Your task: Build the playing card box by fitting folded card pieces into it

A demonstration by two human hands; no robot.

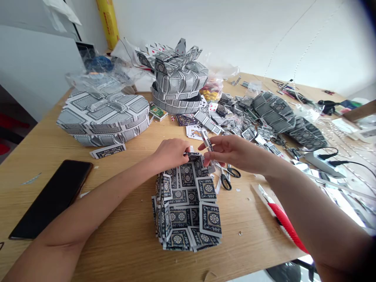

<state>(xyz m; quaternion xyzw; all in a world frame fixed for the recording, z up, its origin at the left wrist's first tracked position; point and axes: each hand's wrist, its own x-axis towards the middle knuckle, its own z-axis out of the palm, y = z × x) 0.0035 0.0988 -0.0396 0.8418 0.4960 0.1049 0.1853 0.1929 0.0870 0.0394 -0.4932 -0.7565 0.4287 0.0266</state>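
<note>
Forearms (102, 207) above wooden table (120, 250), white wall (229, 35)

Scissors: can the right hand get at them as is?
Looks like yes. The scissors lie on the table close by the right hand, handles towards the wearer and nothing seen covering them. It holds a folded card, though, so it would probably have to free its fingers first.

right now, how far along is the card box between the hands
Looks done: the box has overlapping cards across its floor and sides; the oval case on the left looks fully formed. In hand: the left hand is at the far rim, the right hand holds a card piece. Probably remaining: that far rim and perhaps a cover, as the top is open.
</note>
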